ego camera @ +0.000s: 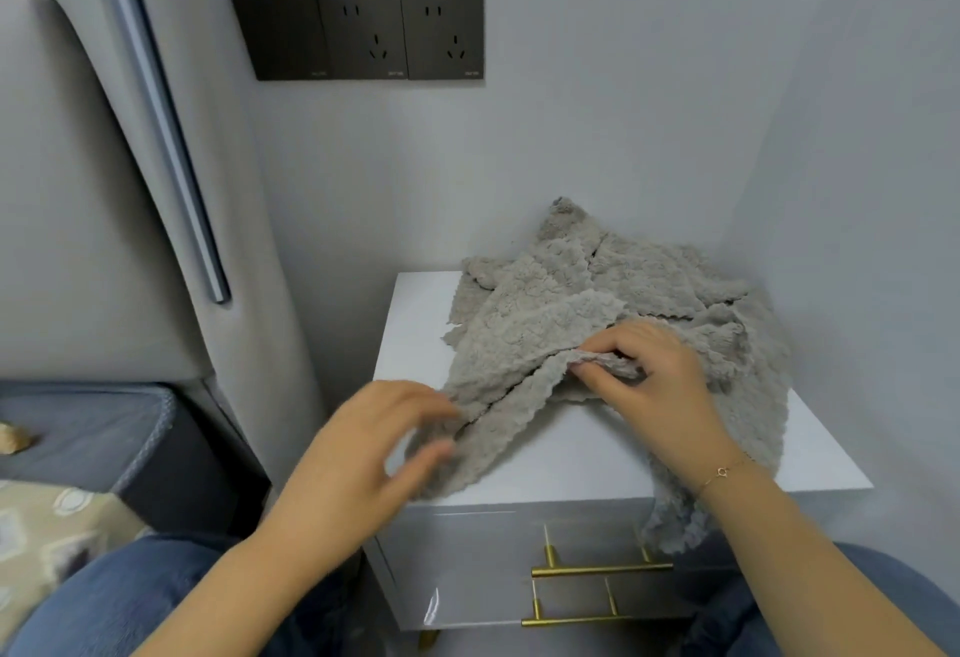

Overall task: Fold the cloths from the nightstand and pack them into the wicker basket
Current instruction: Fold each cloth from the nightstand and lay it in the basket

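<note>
From my remote feed, the right hand (pixel 647 376) pinches an edge of the fluffy grey-beige cloths (pixel 597 313) heaped unfolded on the glossy white nightstand (pixel 571 454), while the left hand (pixel 363 454), fingers spread and blurred, touches a trailing corner. I judge the folding barely begun; no wicker basket is in view.

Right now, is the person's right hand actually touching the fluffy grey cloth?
Touching. The head view shows the right hand pinching a fold of the grey cloth on the nightstand.

On the wall ahead of you: three dark socket plates (pixel 357 31) in a row. At your left: grey padded headboard (pixel 67 189), blue-grey bed edge (pixel 104 428), patterned cloth (pixel 47 526) below.
</note>
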Motion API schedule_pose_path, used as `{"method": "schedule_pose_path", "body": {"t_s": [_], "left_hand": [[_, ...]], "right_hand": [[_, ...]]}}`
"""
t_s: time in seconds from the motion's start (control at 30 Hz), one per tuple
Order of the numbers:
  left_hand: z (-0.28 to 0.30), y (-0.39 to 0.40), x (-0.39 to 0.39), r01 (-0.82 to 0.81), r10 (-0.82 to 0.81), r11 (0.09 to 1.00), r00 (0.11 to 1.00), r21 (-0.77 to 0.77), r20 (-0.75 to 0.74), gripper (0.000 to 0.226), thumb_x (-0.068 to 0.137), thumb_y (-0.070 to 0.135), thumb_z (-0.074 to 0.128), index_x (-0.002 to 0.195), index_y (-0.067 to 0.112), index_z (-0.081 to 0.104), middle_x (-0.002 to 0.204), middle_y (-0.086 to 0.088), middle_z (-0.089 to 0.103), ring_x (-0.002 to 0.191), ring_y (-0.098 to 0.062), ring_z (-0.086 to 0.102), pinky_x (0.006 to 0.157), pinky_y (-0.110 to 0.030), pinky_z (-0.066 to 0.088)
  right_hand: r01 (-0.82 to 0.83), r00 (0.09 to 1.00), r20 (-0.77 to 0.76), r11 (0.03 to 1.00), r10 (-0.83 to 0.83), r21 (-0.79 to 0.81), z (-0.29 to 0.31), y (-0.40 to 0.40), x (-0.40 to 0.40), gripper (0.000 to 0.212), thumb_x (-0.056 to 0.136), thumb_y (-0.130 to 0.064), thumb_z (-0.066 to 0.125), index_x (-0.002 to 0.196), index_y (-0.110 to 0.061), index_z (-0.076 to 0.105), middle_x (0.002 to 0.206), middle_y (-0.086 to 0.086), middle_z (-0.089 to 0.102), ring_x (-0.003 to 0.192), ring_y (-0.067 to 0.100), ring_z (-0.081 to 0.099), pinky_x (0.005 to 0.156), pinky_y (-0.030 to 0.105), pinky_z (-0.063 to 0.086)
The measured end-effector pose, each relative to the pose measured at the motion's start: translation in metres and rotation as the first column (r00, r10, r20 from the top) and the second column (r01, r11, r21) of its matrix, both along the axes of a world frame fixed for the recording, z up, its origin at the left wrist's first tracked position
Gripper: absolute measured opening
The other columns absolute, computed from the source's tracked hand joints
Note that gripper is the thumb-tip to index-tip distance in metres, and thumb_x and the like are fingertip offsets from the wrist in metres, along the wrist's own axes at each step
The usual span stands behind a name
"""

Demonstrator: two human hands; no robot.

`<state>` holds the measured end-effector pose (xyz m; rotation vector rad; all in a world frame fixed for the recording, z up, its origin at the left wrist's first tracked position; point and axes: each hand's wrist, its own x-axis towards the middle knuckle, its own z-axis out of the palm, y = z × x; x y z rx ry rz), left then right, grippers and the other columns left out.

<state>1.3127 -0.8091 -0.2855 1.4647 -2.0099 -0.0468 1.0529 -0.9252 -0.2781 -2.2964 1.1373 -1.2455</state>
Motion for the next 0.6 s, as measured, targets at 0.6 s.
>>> {"method": "schedule_pose_path", "body": {"t_s": [0.6], "left_hand": [[0.063,-0.039,0.031,0.008,0.090,0.983,0.855,0.186,-0.511,0.009,0.090,0.022,0.067,0.084,0.017,0.071,0.080,0.000,0.071,0.071,-0.006,0.062,0.068,-0.017,0.047]], "right_hand": [[-0.037,0.954,0.300,0.984,-0.017,0.173,0.086,-0.010,-0.006,0.015,0.086,-0.004,0.069,0.094,-0.016,0.074,0.093,-0.010,0.072,0.085,-0.007,0.063,0.078,0.005,0.045]]}}
